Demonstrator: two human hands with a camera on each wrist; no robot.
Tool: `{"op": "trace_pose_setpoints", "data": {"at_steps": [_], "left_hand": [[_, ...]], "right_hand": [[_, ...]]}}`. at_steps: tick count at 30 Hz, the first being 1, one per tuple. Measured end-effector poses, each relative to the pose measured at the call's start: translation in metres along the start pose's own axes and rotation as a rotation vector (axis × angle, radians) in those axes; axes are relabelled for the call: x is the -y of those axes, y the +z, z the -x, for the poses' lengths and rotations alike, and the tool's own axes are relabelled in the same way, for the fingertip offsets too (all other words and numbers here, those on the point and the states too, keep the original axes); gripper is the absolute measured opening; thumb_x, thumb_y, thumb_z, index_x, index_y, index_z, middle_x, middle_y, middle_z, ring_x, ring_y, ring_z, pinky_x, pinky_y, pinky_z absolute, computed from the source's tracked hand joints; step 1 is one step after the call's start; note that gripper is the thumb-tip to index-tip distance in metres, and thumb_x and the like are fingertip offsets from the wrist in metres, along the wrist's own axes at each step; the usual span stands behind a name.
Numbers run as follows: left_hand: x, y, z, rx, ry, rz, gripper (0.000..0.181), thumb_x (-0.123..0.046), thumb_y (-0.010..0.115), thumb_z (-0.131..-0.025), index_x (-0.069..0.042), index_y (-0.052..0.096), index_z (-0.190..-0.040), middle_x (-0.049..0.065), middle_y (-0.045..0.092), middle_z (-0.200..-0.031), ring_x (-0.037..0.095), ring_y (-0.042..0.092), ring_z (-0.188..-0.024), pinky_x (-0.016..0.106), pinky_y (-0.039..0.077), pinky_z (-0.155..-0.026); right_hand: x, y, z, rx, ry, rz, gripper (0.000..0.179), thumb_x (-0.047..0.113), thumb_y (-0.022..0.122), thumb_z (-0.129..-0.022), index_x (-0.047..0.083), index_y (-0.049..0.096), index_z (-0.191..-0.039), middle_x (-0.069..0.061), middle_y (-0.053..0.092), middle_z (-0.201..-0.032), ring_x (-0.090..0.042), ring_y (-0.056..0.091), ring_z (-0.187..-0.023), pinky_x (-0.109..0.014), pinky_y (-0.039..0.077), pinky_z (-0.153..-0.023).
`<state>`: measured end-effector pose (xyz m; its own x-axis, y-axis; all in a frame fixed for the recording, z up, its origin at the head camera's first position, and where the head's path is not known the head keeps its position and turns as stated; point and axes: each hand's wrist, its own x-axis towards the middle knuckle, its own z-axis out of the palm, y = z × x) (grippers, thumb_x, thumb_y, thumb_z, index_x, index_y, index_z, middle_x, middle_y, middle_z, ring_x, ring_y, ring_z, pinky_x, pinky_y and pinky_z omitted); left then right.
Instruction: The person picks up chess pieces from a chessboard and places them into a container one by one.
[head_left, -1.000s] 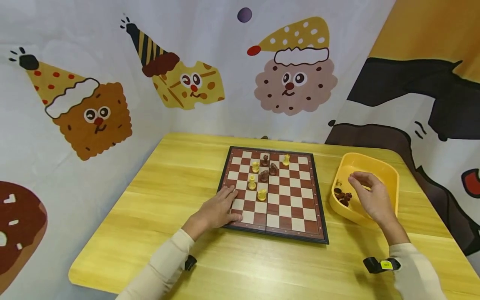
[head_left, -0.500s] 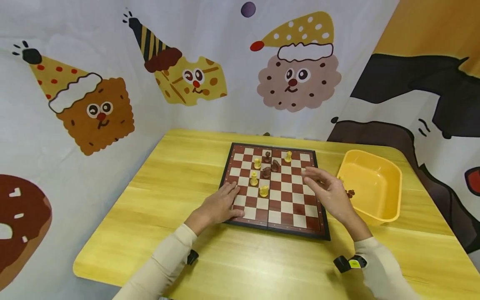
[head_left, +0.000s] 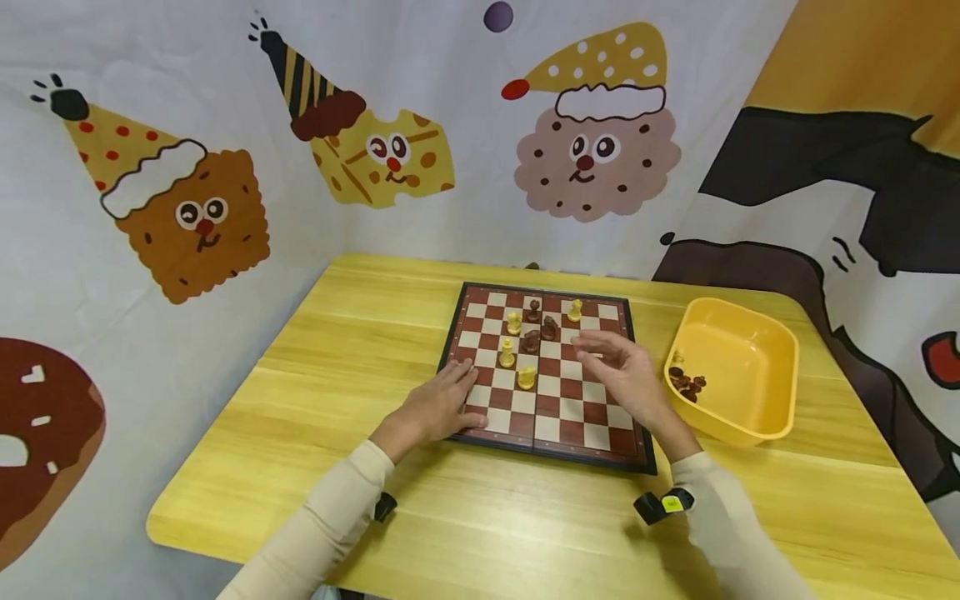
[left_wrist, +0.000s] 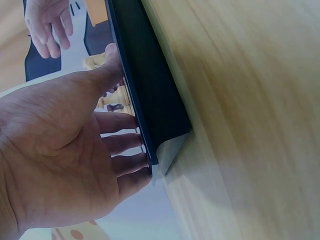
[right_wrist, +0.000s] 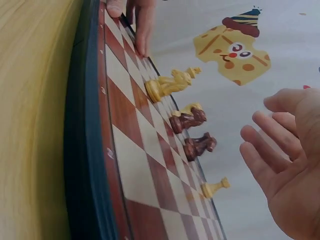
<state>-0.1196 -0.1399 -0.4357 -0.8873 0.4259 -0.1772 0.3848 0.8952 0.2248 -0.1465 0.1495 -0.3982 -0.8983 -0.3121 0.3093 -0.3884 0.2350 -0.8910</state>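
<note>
Both hands over brown-and-cream checkered chessboard [head_left: 551,375]: right hand [head_left: 618,379] back from yellow plastic tub [head_left: 780,375], fingers loose, empty; left hand [head_left: 438,406] stays flat on board's corner, steadying it.

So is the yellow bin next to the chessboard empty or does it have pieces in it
Not empty. The yellow bin holds a small cluster of dark pieces against its left wall; the rest of its floor is bare.
</note>
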Motion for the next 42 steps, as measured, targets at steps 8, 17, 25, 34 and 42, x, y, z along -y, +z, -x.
{"op": "trace_pose_setpoints", "data": {"at_steps": [8,17,25,34,42], "left_hand": [[-0.001,-0.001,-0.001,0.014,0.002,-0.01,0.084,-0.057,0.048,-0.084,-0.004,0.021,-0.144,0.013,0.011,-0.149,0.029,0.01,-0.134,0.04,0.017,-0.106],[-0.001,-0.002,-0.001,-0.002,0.022,-0.032,0.082,-0.055,0.05,-0.084,-0.003,0.025,-0.142,0.015,0.014,-0.148,0.032,0.013,-0.133,0.041,0.022,-0.104],[-0.002,-0.002,-0.002,0.004,0.008,-0.04,0.082,-0.056,0.049,-0.084,-0.004,0.025,-0.142,0.014,0.014,-0.148,0.031,0.013,-0.134,0.04,0.022,-0.104],[-0.001,-0.002,0.0,0.006,0.001,-0.024,0.082,-0.056,0.048,-0.084,-0.005,0.023,-0.143,0.013,0.012,-0.149,0.029,0.011,-0.134,0.041,0.022,-0.104],[-0.001,-0.003,0.0,0.011,-0.006,-0.015,0.082,-0.057,0.046,-0.085,-0.005,0.022,-0.144,0.012,0.011,-0.149,0.029,0.01,-0.134,0.041,0.02,-0.105]], "right_hand": [[-0.034,0.013,-0.012,0.1,0.057,0.081,0.034,0.02,0.063,-0.086,0.012,0.059,-0.119,-0.012,0.058,-0.114,-0.029,0.055,-0.101,-0.036,0.05,-0.076],[-0.044,0.04,-0.021,0.202,0.12,0.145,0.037,0.025,0.065,-0.085,0.012,0.059,-0.12,0.0,0.055,-0.121,-0.022,0.05,-0.11,-0.038,0.048,-0.078],[-0.044,0.053,-0.024,0.256,0.113,0.153,0.031,0.019,0.065,-0.085,0.011,0.062,-0.115,0.001,0.058,-0.115,-0.017,0.054,-0.102,-0.037,0.048,-0.077],[-0.049,0.058,-0.024,0.255,0.082,0.176,0.025,0.018,0.063,-0.087,0.01,0.065,-0.11,0.001,0.061,-0.11,-0.01,0.058,-0.093,-0.032,0.049,-0.074],[-0.054,0.06,-0.022,0.205,0.045,0.212,0.026,0.021,0.064,-0.086,0.011,0.067,-0.109,0.0,0.063,-0.109,-0.009,0.058,-0.093,-0.032,0.05,-0.073]]}}
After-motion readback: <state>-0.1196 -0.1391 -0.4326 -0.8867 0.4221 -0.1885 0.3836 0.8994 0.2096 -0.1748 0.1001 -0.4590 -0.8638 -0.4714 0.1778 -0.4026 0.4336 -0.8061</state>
